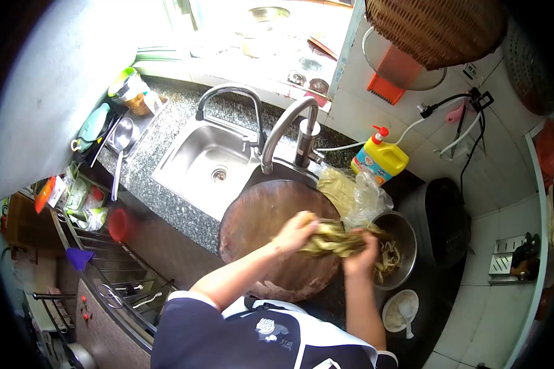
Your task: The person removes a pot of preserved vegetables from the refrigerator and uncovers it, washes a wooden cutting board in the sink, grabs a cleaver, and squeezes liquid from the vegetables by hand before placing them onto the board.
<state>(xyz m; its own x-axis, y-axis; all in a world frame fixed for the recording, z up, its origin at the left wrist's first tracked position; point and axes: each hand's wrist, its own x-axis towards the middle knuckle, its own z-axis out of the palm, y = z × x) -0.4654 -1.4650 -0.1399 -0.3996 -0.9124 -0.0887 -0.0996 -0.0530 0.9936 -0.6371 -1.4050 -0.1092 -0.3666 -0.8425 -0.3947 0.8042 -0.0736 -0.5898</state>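
Note:
Above the right side of a round wooden chopping board [271,212], my left hand [296,234] is closed on one end of a bunch of limp olive-green leafy vegetable [333,240], which looks like pickled greens. The other end is gripped by my right hand [363,253], close to the rim of a steel bowl [410,246]. Yellowish-green strips of vegetable [386,261] lie in that bowl. Behind the bunch, a clear plastic bag [366,200] rests by a yellowish packet [337,189]. Some fingers are blurred or covered by the leaves.
Beyond the board are a steel sink [212,160] and a curved faucet [289,132]. A yellow pump bottle [380,158] and a black plastic container [440,221] stand right. A white bowl with a spoon [400,310] sits near my right forearm. A wicker basket [437,27] hangs overhead.

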